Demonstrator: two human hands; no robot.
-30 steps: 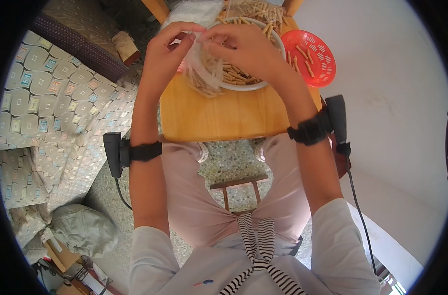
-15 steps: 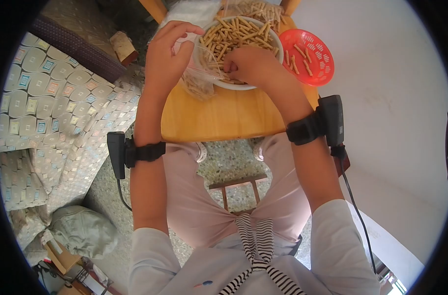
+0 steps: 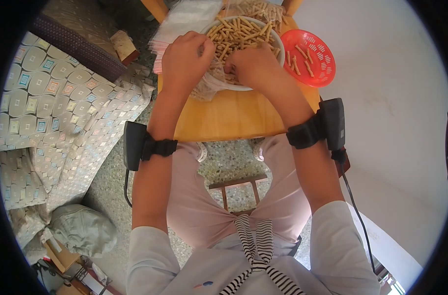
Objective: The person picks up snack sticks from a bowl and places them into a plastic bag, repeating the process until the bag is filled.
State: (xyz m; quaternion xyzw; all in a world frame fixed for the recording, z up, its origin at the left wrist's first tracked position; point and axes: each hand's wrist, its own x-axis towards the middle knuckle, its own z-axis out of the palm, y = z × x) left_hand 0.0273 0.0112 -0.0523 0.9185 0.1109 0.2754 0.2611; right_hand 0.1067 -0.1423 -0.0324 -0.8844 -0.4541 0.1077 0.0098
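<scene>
A white bowl (image 3: 281, 53) full of short tan sticks (image 3: 236, 32) stands on a wooden chair seat (image 3: 224, 115). My left hand (image 3: 188, 59) is at the bowl's left rim, its fingers curled, with a clear plastic bag (image 3: 209, 86) just below and beside them. Over the bowl's lower right part, my right hand (image 3: 253, 64) is closed, knuckles up; its fingertips are mostly hidden, near the bag's upper edge. What either hand grips is hard to make out. A red perforated basket (image 3: 327, 61) to the right holds several sticks.
A stack of flat plastic bags (image 3: 184, 22) lies at the seat's back left. Behind the bowl is a bag of sticks (image 3: 258, 9). Patterned cloth (image 3: 52, 98) hangs at the left, and a pale wall (image 3: 381, 88) rises at the right.
My left hand has moved right and slightly down toward my right hand, its fingers curling in. The plastic bag's opening has shifted right with it, uncovering more of the bag stack.
</scene>
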